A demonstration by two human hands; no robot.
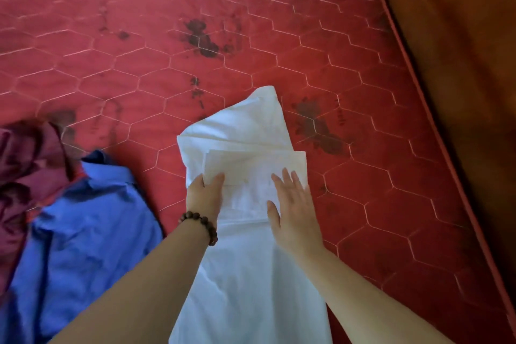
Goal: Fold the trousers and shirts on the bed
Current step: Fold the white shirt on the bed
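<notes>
A white garment point(243, 131) lies lengthwise on the red mattress point(139, 64), folded into a narrow strip that runs from the bottom edge of the view to a rounded end further up. A flat folded part sits on top of it. My left hand point(205, 194), with a bead bracelet at the wrist, grips the left edge of that folded part, thumb on top. My right hand point(293, 204) lies flat on the cloth with straight fingers, pressing it down near its right edge.
A blue shirt point(83, 232) lies crumpled at the lower left, with a maroon garment point(25, 170) beside it at the left edge. The mattress has dark stains. Its right edge point(435, 120) borders a brown wooden surface point(469, 50).
</notes>
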